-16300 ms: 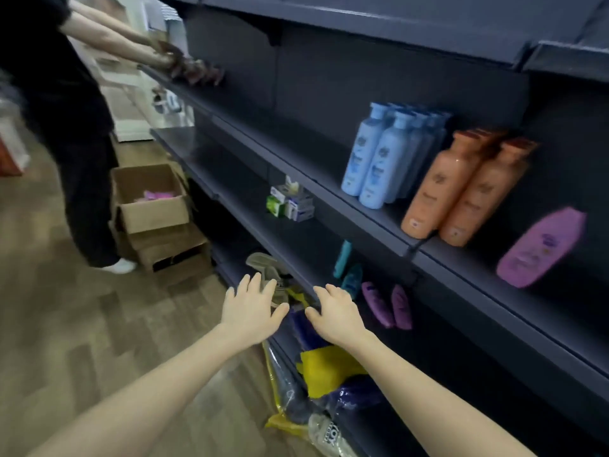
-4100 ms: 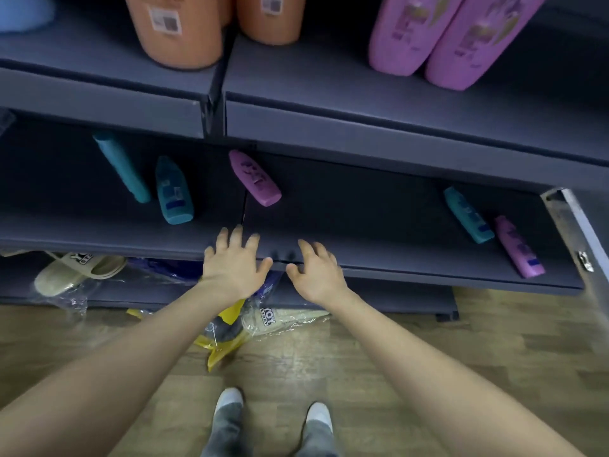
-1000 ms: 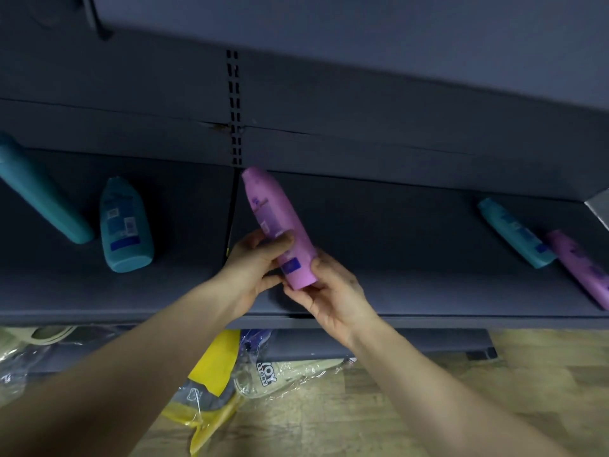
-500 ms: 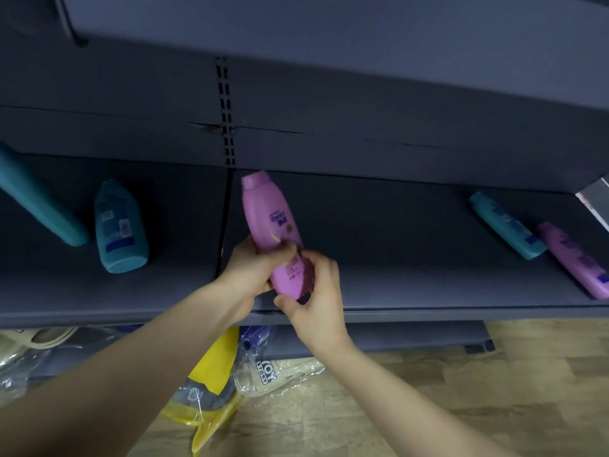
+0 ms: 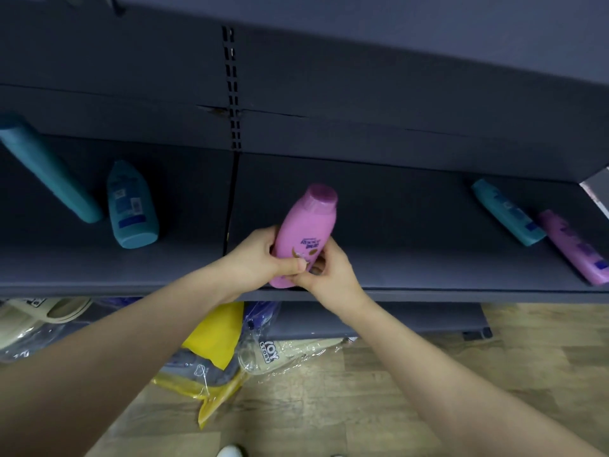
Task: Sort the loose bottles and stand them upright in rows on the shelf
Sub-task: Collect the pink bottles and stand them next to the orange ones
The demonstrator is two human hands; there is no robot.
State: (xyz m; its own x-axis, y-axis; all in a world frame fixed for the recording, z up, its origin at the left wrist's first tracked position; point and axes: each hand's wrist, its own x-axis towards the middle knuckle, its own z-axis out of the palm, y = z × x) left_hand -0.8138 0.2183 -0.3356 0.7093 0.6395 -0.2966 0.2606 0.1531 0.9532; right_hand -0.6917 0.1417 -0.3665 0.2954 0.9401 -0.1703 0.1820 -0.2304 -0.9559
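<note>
Pink plastic bottle (image 5: 306,225), one, clasped near its base by left grip (image 5: 260,258) and right grip (image 5: 329,272). Flat on dark grey shelf (image 5: 395,225): three teal bottles (image 5: 49,169) (image 5: 131,206) (image 5: 507,211), one purple bottle (image 5: 573,249).

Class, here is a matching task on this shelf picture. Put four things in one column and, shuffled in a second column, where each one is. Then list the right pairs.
Things
1. pink bottle
2. short teal bottle
3. purple bottle
4. yellow packet

Places
A. lying at the far right end of the shelf
B. below the shelf, in clear wrap
C. gripped by the left hand and the right hand
D. lying on the shelf's left section

Pairs: 1-C, 2-D, 3-A, 4-B
</note>
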